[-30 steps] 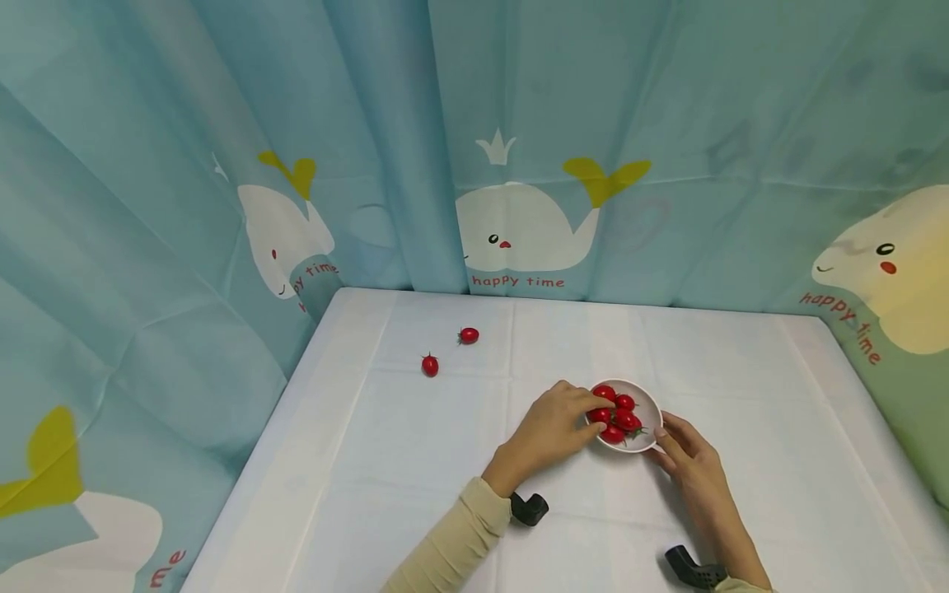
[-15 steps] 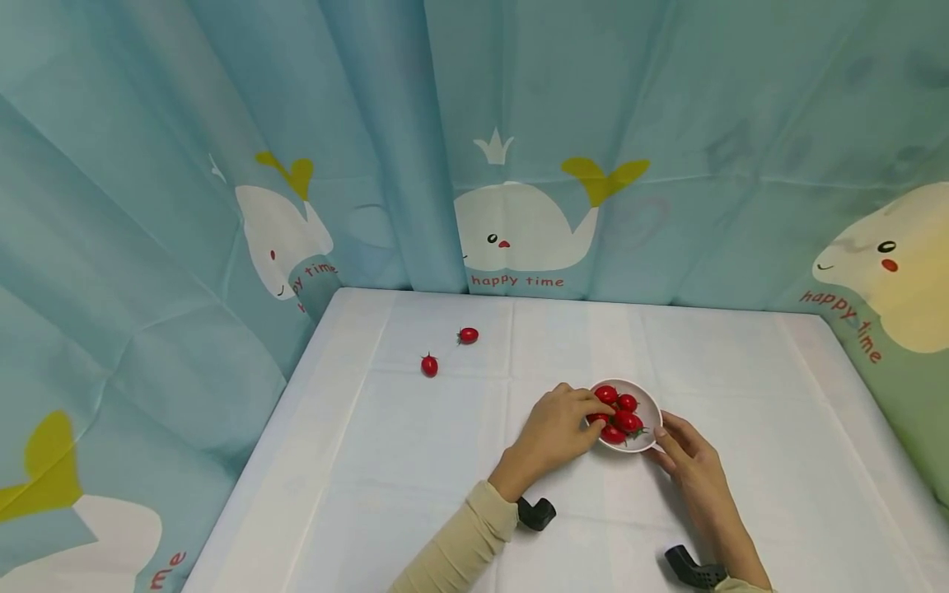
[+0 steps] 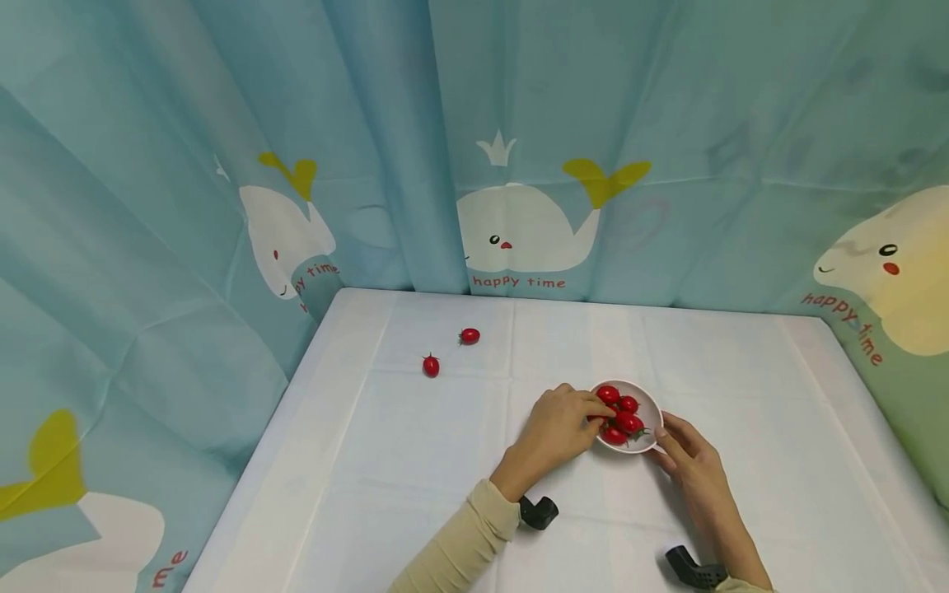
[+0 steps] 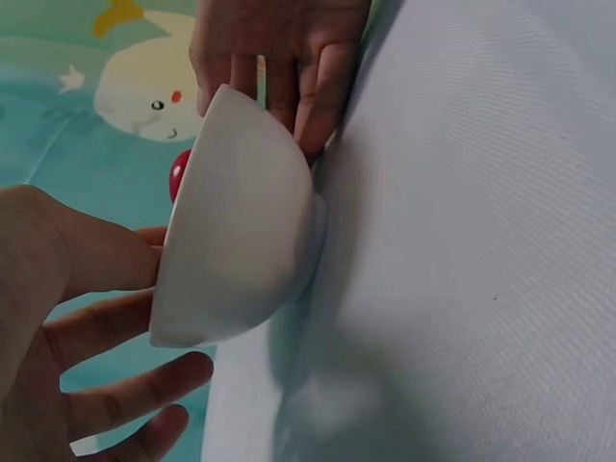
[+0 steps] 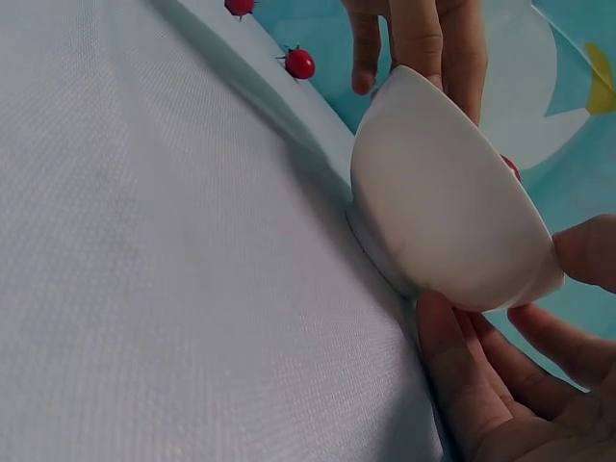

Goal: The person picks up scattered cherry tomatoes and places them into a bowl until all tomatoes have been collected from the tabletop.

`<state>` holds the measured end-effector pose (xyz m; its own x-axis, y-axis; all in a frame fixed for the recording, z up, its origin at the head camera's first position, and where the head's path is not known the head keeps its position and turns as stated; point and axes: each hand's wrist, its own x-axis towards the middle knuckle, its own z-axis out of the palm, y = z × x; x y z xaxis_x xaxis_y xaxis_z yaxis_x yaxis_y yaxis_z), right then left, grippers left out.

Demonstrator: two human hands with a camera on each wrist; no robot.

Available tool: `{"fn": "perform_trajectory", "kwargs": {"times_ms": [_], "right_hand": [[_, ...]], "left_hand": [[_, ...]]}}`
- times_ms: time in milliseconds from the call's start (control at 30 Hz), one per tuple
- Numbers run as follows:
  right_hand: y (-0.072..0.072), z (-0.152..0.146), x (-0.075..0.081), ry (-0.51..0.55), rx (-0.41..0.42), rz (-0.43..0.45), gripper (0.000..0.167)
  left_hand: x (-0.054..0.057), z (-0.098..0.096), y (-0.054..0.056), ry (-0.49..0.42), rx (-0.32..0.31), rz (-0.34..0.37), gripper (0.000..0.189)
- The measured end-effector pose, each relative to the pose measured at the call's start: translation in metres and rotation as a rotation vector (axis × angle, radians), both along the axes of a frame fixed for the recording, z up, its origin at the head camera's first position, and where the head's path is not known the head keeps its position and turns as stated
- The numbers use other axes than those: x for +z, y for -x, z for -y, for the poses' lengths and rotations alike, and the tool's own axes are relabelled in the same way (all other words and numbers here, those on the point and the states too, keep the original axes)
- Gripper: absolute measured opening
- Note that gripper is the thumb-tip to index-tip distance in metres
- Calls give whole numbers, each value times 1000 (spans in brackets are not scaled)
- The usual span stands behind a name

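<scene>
A small white bowl [image 3: 652, 412] with several red cherry tomatoes [image 3: 628, 422] in it stands on the table. My right hand [image 3: 693, 465] holds its right side, thumb at the rim and fingers lower down, as the right wrist view shows. From the left, my left hand [image 3: 554, 424] reaches over the rim. Its thumb and forefinger pinch a cherry tomato inside, mostly covered by the fingers. The bowl's wall [image 4: 231, 226] hides those fingertips in the left wrist view, where the other fingers [image 4: 135, 393] stay outside the bowl.
Two loose cherry tomatoes [image 3: 470, 336] [image 3: 431, 366] lie toward the back left of the white-covered table [image 3: 415, 461]. A blue-green curtain [image 3: 393, 123] with whale prints hangs behind and along the sides. Black devices [image 3: 539, 513] are worn at both wrists.
My left hand has shifted slightly to the right, and its fingertips cover more of the tomato at the bowl's left side. My right hand and the bowl stay where they were.
</scene>
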<state>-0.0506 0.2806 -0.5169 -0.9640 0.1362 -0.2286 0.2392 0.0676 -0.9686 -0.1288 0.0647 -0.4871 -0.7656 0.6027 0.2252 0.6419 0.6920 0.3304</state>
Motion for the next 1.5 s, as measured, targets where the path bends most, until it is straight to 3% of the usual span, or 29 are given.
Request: {"fn": "perform_trajectory", "kwargs": {"times_ms": [300,600,933,1267,1500], "right_hand": [[-1,0,-1,38,-20,-5,68],[-1,1,1,29,-44,35,69],[2,1,1,39,-33,2,66],[2,1,1,37,-41,28,66],[3,5,2,34,-45,10,67]], "left_hand": [[6,5,2,-32,-28,21,23],[10,30,11,-169,36,90,23],[10,71,30,-310,240,111,22],[10,115,48,-416,384,153,24],[5,150,55,-456,496,133,24]]}}
